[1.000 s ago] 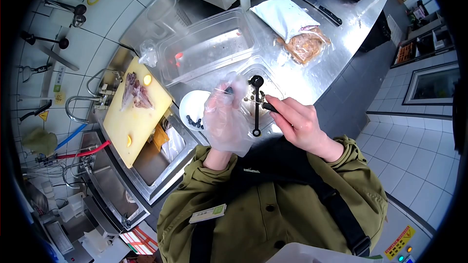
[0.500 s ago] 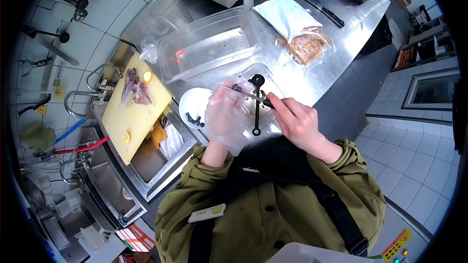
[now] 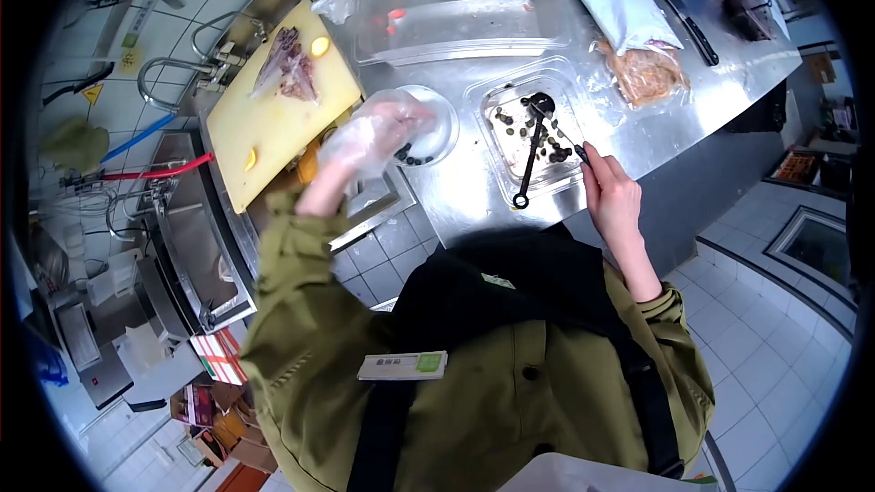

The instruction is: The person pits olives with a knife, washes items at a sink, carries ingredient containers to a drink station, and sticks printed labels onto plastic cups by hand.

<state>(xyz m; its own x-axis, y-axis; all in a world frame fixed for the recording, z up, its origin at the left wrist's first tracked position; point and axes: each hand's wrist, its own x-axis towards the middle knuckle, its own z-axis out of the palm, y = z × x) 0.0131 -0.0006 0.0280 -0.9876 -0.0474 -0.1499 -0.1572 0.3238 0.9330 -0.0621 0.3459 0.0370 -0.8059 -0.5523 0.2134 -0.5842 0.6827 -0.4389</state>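
Closest to us, the bare right hand (image 3: 615, 196) has its fingers closed around the handle of a small knife (image 3: 581, 154), blade slanting over a transparent container (image 3: 486, 128), presumably so that scraps land inside. Dark cut pieces (image 3: 507, 119), perhaps berry, lie scattered there, and a black measuring spoon (image 3: 530, 157) rests across it, within easy reach, we suppose. The left hand (image 3: 387, 128), in a loose plastic glove that likely keeps food off the skin, is over the left side of a white bowl (image 3: 447, 137); its fingers blur, so we cannot tell how far apart they are or whether they hold anything. Blueberries (image 3: 419, 161) sit low in that bowl, just beside the container, which probably keeps reaches short.

Beyond, we see a yellow cutting board (image 3: 246, 118) laid over the sink, perhaps to gain surface, bearing lemon pieces (image 3: 320, 46) and a purplish bagged food (image 3: 296, 73). Farther back are a large transparent tray (image 3: 456, 14), a white packet (image 3: 620, 9) and a black-handled knife (image 3: 700, 38), seemingly set aside.
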